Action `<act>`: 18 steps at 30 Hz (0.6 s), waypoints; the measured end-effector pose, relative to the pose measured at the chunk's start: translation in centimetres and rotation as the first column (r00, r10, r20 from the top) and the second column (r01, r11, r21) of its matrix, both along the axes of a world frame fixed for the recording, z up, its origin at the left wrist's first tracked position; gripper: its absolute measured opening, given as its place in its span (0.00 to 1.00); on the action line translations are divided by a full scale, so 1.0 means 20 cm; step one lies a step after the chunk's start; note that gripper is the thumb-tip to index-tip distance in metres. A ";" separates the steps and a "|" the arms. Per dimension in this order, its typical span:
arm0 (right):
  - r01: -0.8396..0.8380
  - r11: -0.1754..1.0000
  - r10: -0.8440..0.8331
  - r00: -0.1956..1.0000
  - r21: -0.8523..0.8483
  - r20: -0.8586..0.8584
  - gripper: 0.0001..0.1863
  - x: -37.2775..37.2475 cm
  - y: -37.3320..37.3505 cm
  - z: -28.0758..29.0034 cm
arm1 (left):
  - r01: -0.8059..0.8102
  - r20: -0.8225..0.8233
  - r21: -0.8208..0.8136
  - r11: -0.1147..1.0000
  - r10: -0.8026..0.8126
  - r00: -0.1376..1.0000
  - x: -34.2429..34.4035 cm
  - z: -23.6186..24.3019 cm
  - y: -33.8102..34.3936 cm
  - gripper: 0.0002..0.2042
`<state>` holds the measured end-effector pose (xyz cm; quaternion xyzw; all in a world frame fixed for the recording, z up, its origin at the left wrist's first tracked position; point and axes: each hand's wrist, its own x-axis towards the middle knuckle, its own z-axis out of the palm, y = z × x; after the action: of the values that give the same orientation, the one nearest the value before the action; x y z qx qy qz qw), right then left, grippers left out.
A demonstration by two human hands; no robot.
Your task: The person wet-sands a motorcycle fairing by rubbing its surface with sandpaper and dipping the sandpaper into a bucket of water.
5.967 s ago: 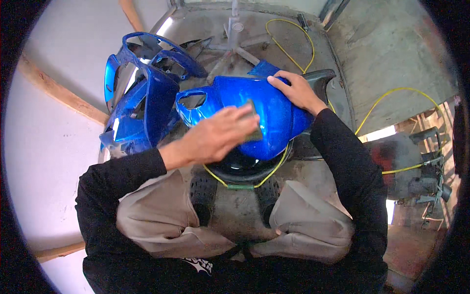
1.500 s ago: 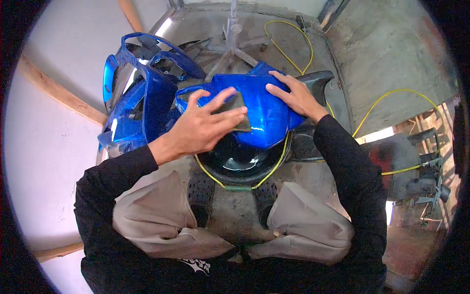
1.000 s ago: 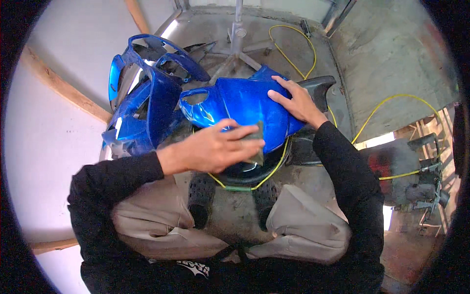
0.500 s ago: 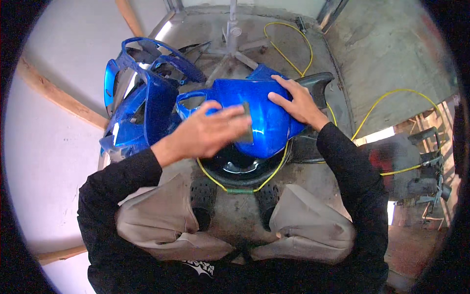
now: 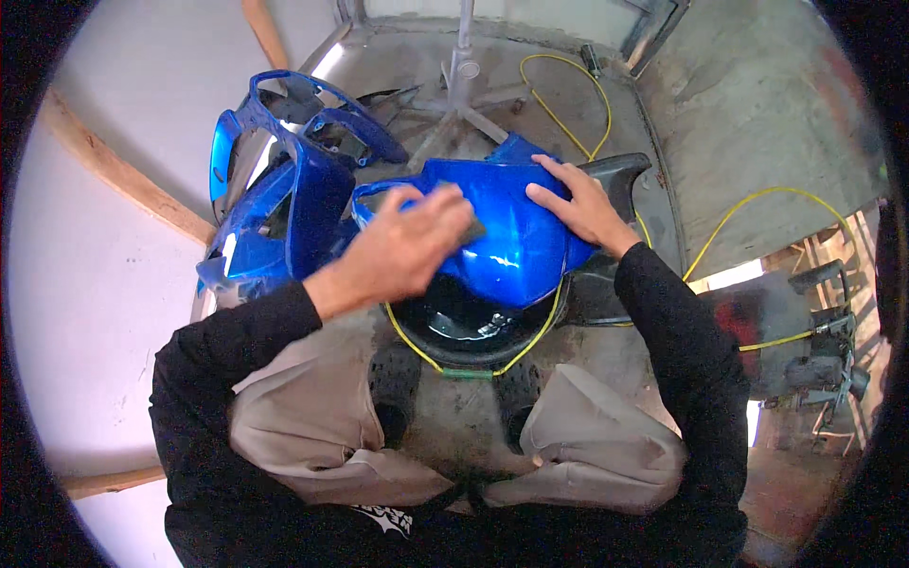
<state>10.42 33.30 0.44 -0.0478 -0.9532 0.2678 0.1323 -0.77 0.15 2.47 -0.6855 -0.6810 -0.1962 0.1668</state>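
Note:
A glossy blue curved panel [image 5: 502,256], like a motorcycle fairing piece, lies over a black tub [image 5: 445,346] holding shiny dark liquid. My left hand [image 5: 407,241], blurred by motion, is closed on a thin greenish-grey pad [image 5: 477,230] against the panel's left part; most of the pad is hidden by the fingers. Flat on the panel's upper right rests my right hand [image 5: 584,206], fingers apart and nothing in it. A yellow handle [image 5: 410,346] with a green grip hangs around the tub's near side.
More blue fairing parts [image 5: 303,189] lean by the white wall at left. Behind the panel stands a grey metal stand [image 5: 464,85] with spread feet. A black plastic part [image 5: 620,175] lies at right. Yellow hose [image 5: 729,222] runs toward a dark red-and-black machine [image 5: 767,317].
My left hand has shifted slightly up on the panel, its fingers more curled around the pad. My right hand stays in place on the panel. The whole view has shifted slightly.

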 end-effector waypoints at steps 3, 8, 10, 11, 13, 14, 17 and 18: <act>0.001 1.000 0.000 1.000 0.020 -0.025 0.43 0.03 0.00 0.00 | 0.265 0.016 -0.039 0.964 -0.264 0.964 0.19 0.00 -0.01 0.26; 0.000 0.997 0.006 0.997 0.071 -0.079 0.43 0.03 -0.03 0.01 | 0.008 0.119 -0.042 0.999 -0.002 0.993 -0.09 0.02 -0.01 0.25; -0.004 0.997 0.010 0.997 0.074 -0.075 0.43 0.02 -0.03 0.01 | -0.108 0.064 -0.057 0.993 0.111 0.992 -0.12 -0.06 -0.01 0.26; -0.012 0.998 0.015 0.999 0.062 -0.050 0.43 0.03 -0.03 0.01 | -0.094 0.046 -0.019 0.995 0.095 0.994 -0.07 -0.07 -0.02 0.26; -0.012 0.999 0.013 1.000 0.049 -0.021 0.43 0.05 -0.02 0.01 | 0.109 0.046 -0.003 0.994 -0.108 0.993 0.08 -0.06 -0.02 0.29; -0.030 0.998 0.033 0.997 0.051 -0.063 0.43 0.05 -0.02 0.01 | 0.215 0.015 -0.052 0.975 -0.215 0.977 0.17 -0.03 -0.04 0.31; -0.040 0.997 0.048 0.991 0.067 -0.123 0.43 0.07 -0.02 0.01 | 0.395 -0.010 -0.105 0.913 -0.398 0.917 0.14 -0.02 -0.02 0.32; -0.032 0.996 0.044 0.989 0.081 -0.145 0.43 0.08 -0.02 0.01 | 0.278 0.023 -0.096 0.956 -0.277 0.960 0.10 -0.01 -0.01 0.32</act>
<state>11.92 32.82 0.68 -0.0045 -0.9514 0.2353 0.1985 1.21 -0.02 2.17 -0.7808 -0.5875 -0.1872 0.1006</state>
